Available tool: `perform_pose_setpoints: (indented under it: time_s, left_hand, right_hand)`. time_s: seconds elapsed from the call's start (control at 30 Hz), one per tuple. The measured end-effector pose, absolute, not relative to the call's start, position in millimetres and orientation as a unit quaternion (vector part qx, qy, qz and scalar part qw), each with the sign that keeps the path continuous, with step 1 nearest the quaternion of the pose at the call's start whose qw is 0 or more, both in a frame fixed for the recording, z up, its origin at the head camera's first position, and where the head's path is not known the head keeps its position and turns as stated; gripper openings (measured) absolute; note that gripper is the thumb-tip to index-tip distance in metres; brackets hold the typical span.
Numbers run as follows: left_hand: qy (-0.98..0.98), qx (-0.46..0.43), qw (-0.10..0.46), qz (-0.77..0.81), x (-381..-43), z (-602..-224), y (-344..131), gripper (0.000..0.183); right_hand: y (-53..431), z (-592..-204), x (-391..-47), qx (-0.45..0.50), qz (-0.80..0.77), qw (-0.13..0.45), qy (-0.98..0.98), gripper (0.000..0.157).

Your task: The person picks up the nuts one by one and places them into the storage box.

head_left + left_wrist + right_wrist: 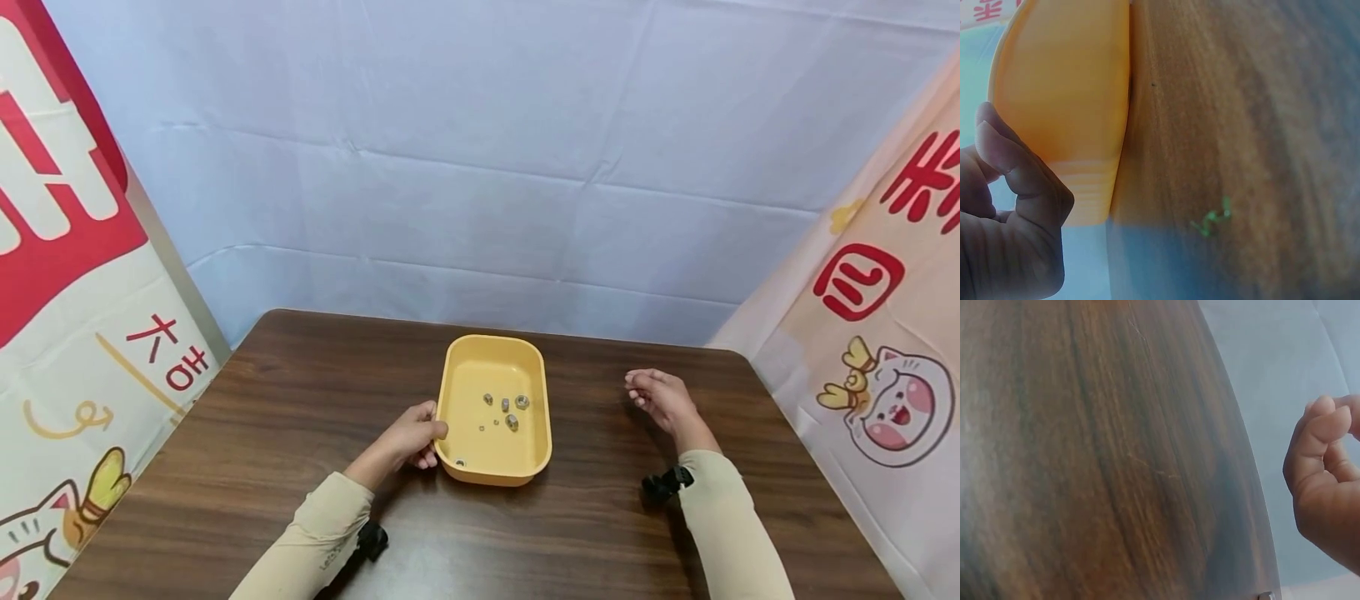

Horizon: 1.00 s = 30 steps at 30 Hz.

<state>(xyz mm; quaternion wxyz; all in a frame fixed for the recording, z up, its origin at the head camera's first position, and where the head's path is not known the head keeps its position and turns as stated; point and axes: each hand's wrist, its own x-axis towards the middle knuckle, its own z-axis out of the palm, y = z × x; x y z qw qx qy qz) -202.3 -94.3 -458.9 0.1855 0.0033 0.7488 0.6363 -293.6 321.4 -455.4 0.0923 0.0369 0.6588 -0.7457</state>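
Observation:
A yellow plastic tray (458, 367) rests on the table with several metal nuts (512, 422) of different sizes scattered on its floor. One nut (461, 462) lies apart at its near left corner. My left hand (411, 435) grips the tray's left side, thumb over the rim and fingers underneath on the outer wall. The left wrist view shows the curled fingers (1019, 162) against the tray's outside. Well to the right of the tray, my right hand (663, 398) is over the table, fingers curled in towards the thumb (1335, 425). No thing shows between its fingertips.
The dark wood-grain table (315, 367) has rounded far corners. Behind it hangs a pale blue cloth (465, 183), with printed banners (892, 392) at the left and right. Small green bits (1213, 219) appear on the table in the left wrist view.

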Motion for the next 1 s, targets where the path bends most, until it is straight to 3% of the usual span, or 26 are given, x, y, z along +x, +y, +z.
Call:
perform_pose_setpoints:
  time_s: [0.2, 0.37, 0.73, 1.0]
  left_hand:
    - [0.748, 0.004, 0.186, 0.637, -202.3, -458.5, -94.4, 0.01]
    - [0.745, 0.002, 0.191, 0.639, -203.2, -458.7, -94.6, 0.01]
    - [0.747, 0.001, 0.191, 0.637, -204.7, -461.6, -96.2, 0.009]
    - [0.747, 0.002, 0.19, 0.636, -202.7, -461.0, -95.0, 0.01]
  right_hand:
    - [322.3, -453.9, -291.0, 0.009, -0.746, 0.098, 0.659, 0.02]
    - [323.5, -456.7, -290.3, 0.0, -0.745, 0.102, 0.66, 0.036]
    - [325.4, -458.9, -284.3, -0.006, -0.731, 0.059, 0.68, 0.017]
    - [324.6, -456.1, -279.6, 0.002, -0.73, 0.07, 0.68, 0.015]
